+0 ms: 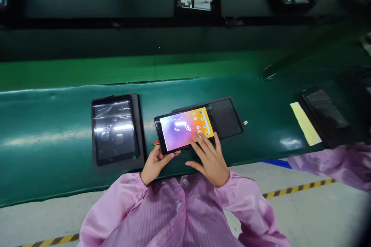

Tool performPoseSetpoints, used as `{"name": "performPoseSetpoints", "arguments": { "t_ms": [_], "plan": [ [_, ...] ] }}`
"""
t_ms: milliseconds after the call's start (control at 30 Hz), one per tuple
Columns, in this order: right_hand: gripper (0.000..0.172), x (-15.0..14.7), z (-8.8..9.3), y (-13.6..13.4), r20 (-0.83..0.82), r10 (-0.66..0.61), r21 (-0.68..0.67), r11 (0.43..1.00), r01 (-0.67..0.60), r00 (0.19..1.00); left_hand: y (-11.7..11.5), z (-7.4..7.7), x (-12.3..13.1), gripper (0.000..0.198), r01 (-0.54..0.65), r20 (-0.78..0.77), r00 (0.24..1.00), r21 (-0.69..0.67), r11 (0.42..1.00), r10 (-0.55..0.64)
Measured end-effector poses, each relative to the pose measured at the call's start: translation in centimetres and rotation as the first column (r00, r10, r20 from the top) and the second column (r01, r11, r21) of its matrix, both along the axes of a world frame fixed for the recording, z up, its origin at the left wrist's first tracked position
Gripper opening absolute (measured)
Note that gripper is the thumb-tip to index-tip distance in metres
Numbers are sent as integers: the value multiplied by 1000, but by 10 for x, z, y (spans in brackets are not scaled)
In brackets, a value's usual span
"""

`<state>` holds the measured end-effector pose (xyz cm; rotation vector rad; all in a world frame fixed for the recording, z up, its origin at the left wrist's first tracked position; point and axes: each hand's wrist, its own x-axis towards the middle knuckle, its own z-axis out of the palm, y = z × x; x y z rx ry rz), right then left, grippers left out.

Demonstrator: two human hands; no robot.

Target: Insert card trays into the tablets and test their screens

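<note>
A lit tablet (182, 129) with a pink and orange home screen is held over the near edge of the green conveyor belt (58, 123). My left hand (155, 164) grips its lower left corner, fingers wrapped under the edge. My right hand (210, 158) rests with fingers spread, fingertips touching the screen near the app icons at its right side. Under the tablet lies a dark grey tray (227, 117). Both my sleeves are pink.
A second tablet (114, 129) with a dark, film-covered screen lies on a grey tray at the left. Another dark tablet (326, 114) with a yellow strip (305, 123) lies at the right, by another person's pink sleeve (336, 162). Black fixtures (197, 2) stand on the far line.
</note>
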<state>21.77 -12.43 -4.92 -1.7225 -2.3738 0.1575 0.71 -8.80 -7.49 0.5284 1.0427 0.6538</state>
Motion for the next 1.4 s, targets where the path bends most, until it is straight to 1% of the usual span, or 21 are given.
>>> {"name": "performPoseSetpoints", "arguments": {
  "t_ms": [100,200,267,333,400,467,533,633,700,733,800,867,933,967,1000,1067,1100,1167,1233,1300,1400],
  "plan": [
    [61,29,-8,18,-94,-109,65,991,116,990,2,6,0,50,38,-43,998,-37,999,-40],
    [56,67,-24,47,-194,-295,144,935,325,935,4,12,-1,48,123,-76,988,-102,987,-131],
    [56,90,-33,70,-240,-336,192,903,384,911,4,17,-2,47,170,-85,979,-149,974,-184],
    [53,108,-38,94,-236,-309,201,912,358,921,4,23,-4,44,194,-61,976,-193,962,-209],
    [46,118,-37,114,-195,-257,165,943,290,947,5,31,-6,37,206,16,978,-234,950,-208],
    [43,123,-30,129,-140,-212,110,967,228,967,6,39,-9,26,180,104,982,-253,951,-158],
    [45,123,-20,133,-80,-195,54,978,200,977,11,45,-13,17,89,133,990,-257,962,-56],
    [49,110,-3,116,10,-199,-15,980,199,980,27,49,-20,17,-143,63,985,-241,960,163],
    [53,92,6,90,58,-197,-55,978,200,979,48,50,-23,19,-271,0,961,-194,943,276],
    [54,82,10,74,76,-191,-73,978,197,979,60,50,-24,22,-297,-27,955,-162,941,296],
    [56,60,15,40,98,-173,-121,975,185,980,88,52,-21,28,-261,-95,963,-70,963,254],
    [56,43,21,12,122,-151,-268,947,179,981,117,54,-16,30,-129,-206,969,41,991,135],
    [57,32,27,-1,146,-158,-372,906,202,977,143,54,-9,28,11,-314,949,114,993,25],
    [58,27,30,0,153,-185,-365,902,229,971,154,54,-6,28,62,-356,934,128,990,-12],
    [58,23,33,6,146,-221,-308,916,257,964,163,53,-3,27,95,-387,921,137,986,-35],
    [58,13,34,30,89,-257,-124,956,267,962,177,50,1,23,132,-439,897,162,978,-48],
    [57,6,33,47,50,-238,-35,970,240,970,182,48,2,20,143,-464,885,181,973,-43],
    [54,-10,28,82,2,-122,63,991,122,993,192,44,4,18,135,-498,867,227,964,-4],
    [55,-27,20,110,4,-49,65,997,49,999,200,41,9,20,110,-498,866,270,957,41],
    [60,-40,13,124,27,-53,17,998,52,998,206,40,16,23,98,-451,891,289,952,45],
    [66,-48,6,115,54,-90,-34,995,92,994,212,39,28,27,98,-333,943,286,953,3]
  ]
}}
